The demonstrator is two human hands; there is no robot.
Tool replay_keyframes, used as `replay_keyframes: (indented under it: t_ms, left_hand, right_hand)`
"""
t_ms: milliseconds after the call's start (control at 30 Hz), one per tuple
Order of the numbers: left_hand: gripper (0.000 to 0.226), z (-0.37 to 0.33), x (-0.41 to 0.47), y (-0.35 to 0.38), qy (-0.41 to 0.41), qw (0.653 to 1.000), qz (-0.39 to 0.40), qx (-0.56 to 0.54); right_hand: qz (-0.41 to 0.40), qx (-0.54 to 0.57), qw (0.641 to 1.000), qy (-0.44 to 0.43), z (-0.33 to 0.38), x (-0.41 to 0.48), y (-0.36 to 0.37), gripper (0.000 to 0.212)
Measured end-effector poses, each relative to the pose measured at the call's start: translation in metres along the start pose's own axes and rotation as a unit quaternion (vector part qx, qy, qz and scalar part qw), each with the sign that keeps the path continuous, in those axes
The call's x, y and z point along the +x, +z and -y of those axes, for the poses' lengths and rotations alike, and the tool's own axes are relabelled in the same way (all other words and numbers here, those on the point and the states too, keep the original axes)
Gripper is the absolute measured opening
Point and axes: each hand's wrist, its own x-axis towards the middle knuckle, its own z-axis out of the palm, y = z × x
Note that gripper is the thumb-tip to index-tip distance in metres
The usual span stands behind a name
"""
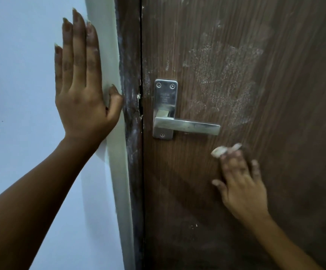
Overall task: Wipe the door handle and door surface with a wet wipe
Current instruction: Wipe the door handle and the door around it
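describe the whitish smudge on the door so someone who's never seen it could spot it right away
Start at the brown door and find the steel handle near its left edge. The smudge is the chalky, speckled patch just above and right of the lever, pale against the dark wood grain around it.

The scene is dim, with a cool bluish cast over the pale painted wall. The brushed steel lever handle catches a soft sheen without hard glare. Faint diagonal shadows cross the brown wood-grain door below the handle. The right hand is smeared by motion blur, while the left hand is sharp. Straight door edges bow from wide-angle distortion.
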Motion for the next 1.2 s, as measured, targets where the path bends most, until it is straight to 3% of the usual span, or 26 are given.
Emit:
replay_keyframes:
  t_ms: [67, 100, 200, 267, 433, 467, 600, 633, 667, 800, 867, 1000, 1033, 1133, 1200]
  left_hand:
    - [0.068, 0.0, 0.0, 0.0, 0.001, 1.0, 0.0, 0.0]
    - [0.067, 0.0, 0.0, 0.0, 0.002, 1.0, 0.004, -0.004]
    - [0.067, -0.001, -0.001, -0.002, -0.002, 1.0, 0.012, -0.008]
    - [0.066, -0.002, -0.001, -0.003, -0.005, 1.0, 0.014, -0.013]
    - [0.066, -0.002, -0.002, -0.002, -0.015, 0.999, 0.03, -0.025]
    - [0.065, -0.001, -0.002, -0.002, -0.022, 0.998, 0.039, -0.034]
    - [0.067, 0.002, -0.003, -0.003, -0.033, 0.996, 0.07, -0.037]
    - [0.067, 0.002, -0.002, -0.003, -0.029, 0.997, 0.066, -0.036]
    - [0.067, 0.002, -0.002, -0.003, -0.024, 0.997, 0.06, -0.039]
    - [0.067, 0.003, -0.002, 0.0, -0.017, 0.998, 0.054, -0.036]
    - [0.067, 0.003, -0.002, 0.001, -0.019, 0.997, 0.058, -0.043]
    - [0.069, 0.0, -0.001, -0.002, -0.012, 0.999, 0.039, -0.031]
    - [0.069, -0.001, -0.001, -0.002, -0.007, 0.999, 0.028, -0.026]
    - [0.069, -0.001, -0.001, -0.001, -0.001, 1.0, 0.018, -0.016]
    - [0.067, -0.001, -0.002, -0.001, -0.012, 1.0, 0.019, -0.021]
  right_hand:
    - [-0.026, 0.006, 0.997, 0.068, 0.009, 0.01, -0.003, 0.071]
    - [-0.022, 0.009, 0.999, 0.038, 0.017, 0.01, -0.003, 0.072]
    - [0.029, -0.028, 0.985, -0.166, 0.015, -0.018, 0.014, 0.061]
    - [0.04, -0.058, 0.973, -0.222, -0.015, -0.029, 0.013, 0.056]
    - [-0.023, -0.02, 1.0, 0.005, -0.033, 0.003, -0.014, 0.068]
    - [-0.032, -0.011, 0.999, -0.004, -0.02, 0.008, -0.014, 0.07]
    - [0.042, -0.017, 0.98, -0.193, 0.0, -0.015, 0.0, 0.056]
    - [0.047, -0.025, 0.979, -0.198, -0.009, -0.02, -0.003, 0.054]
    - [0.033, -0.026, 0.984, -0.171, -0.019, -0.02, -0.006, 0.055]
    - [-0.079, -0.003, 0.994, 0.081, -0.032, 0.035, -0.039, 0.067]
    - [-0.094, 0.015, 0.994, 0.057, -0.006, 0.057, -0.049, 0.071]
    - [-0.01, -0.038, 0.987, -0.155, 0.013, 0.03, -0.038, 0.064]
    - [-0.017, -0.051, 0.987, -0.154, 0.002, 0.029, -0.039, 0.063]
    - [-0.09, -0.023, 0.996, 0.018, -0.022, 0.054, -0.053, 0.067]
    - [-0.115, -0.008, 0.991, 0.068, -0.009, 0.077, -0.063, 0.07]
